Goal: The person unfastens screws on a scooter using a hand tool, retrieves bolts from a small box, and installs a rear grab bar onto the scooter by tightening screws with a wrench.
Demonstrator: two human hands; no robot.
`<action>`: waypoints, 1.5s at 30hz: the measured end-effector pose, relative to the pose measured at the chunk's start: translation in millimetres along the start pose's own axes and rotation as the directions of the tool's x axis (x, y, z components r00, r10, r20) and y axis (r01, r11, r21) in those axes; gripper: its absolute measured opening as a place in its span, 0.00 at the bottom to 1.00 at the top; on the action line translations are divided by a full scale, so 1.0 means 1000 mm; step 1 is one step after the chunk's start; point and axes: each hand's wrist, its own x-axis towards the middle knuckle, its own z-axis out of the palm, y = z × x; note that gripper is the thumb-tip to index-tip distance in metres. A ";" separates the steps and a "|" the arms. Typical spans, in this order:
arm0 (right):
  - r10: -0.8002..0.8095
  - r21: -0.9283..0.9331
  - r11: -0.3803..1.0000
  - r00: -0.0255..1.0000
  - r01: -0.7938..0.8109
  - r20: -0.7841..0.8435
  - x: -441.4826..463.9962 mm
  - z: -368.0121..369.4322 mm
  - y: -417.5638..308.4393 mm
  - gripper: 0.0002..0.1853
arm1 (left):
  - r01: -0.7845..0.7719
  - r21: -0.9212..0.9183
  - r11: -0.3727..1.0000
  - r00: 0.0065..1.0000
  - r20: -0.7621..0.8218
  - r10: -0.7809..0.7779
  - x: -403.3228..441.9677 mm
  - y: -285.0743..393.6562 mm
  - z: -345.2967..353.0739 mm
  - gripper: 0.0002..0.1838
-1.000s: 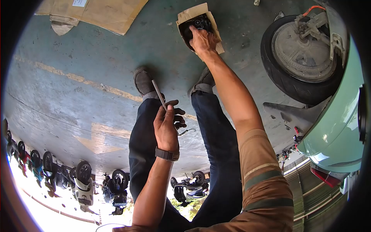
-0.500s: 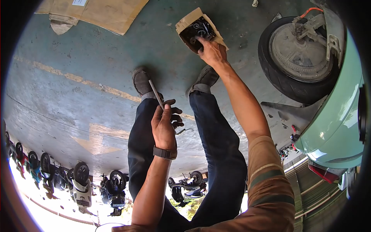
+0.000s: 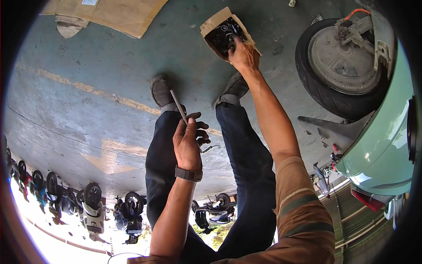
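Observation:
My left hand (image 3: 188,143), with a dark watch on the wrist, is closed around a slim metal rod (image 3: 177,104) that sticks out toward my shoe. A thin bent metal piece (image 3: 211,148) shows below its fingers; whether it belongs to the rod I cannot tell. My right hand (image 3: 244,55) reaches over the near edge of a small open cardboard box (image 3: 215,20) on the floor. Its index finger is stretched out among dark, greasy metal parts (image 3: 223,34), some ring-shaped. The thumb is apart from that finger, and nothing shows between them.
A wheel with a black tyre (image 3: 307,79) and a pale green vehicle body panel (image 3: 378,145) are at the right. Flattened cardboard (image 3: 118,17) lies at the upper left. My shoes (image 3: 161,92) stand on the painted floor. Several parked scooters (image 3: 93,211) line the far side.
My right hand has shifted slightly to the right inside the box, its index finger now further in among the parts. The left hand keeps its hold on the rod, nearly still.

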 end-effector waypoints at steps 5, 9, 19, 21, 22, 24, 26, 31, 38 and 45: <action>-0.080 -0.037 0.996 0.993 0.077 -0.088 0.017 0.024 0.007 0.21 | 0.002 0.034 0.999 1.000 0.013 -0.003 0.000 -0.004 -0.002 0.15; 0.036 -0.136 0.990 0.993 -0.021 0.109 -0.004 0.004 0.002 0.20 | 0.002 0.043 0.999 1.000 0.018 -0.003 0.000 -0.002 0.000 0.15; 0.104 0.001 0.995 0.991 -0.105 0.089 0.011 0.009 -0.022 0.25 | 0.005 0.051 0.999 1.000 0.029 -0.006 0.001 -0.006 -0.002 0.15; 0.053 0.109 0.992 0.996 -0.060 0.068 0.007 0.017 -0.021 0.25 | -0.003 0.055 0.998 0.999 0.032 0.001 0.001 -0.006 0.000 0.15; 0.093 0.149 0.984 0.995 -0.098 0.039 0.000 0.017 -0.018 0.23 | 0.001 0.056 0.998 0.999 0.034 -0.003 0.000 -0.007 0.000 0.15; 0.146 0.143 0.979 0.989 -0.147 0.018 -0.008 -0.010 -0.029 0.21 | 0.009 0.064 0.998 1.000 0.029 -0.011 0.001 -0.006 -0.001 0.15; 0.194 0.143 0.971 0.981 -0.193 0.002 -0.005 -0.015 -0.037 0.20 | 0.003 0.066 0.998 1.000 0.028 -0.005 0.002 -0.007 -0.001 0.15; 0.005 0.068 0.998 0.967 0.013 -0.255 0.022 0.039 -0.017 0.16 | -0.013 0.043 0.999 1.000 -0.012 0.013 0.002 -0.005 0.006 0.14; 0.189 0.097 0.978 0.980 -0.183 -0.057 0.017 -0.001 -0.033 0.27 | -0.011 0.056 0.998 1.000 -0.013 0.011 0.001 -0.006 0.005 0.15; 0.248 0.156 0.962 0.954 -0.223 -0.167 0.004 0.001 -0.035 0.17 | 0.005 0.062 0.998 1.000 -0.017 -0.004 0.000 -0.004 0.008 0.15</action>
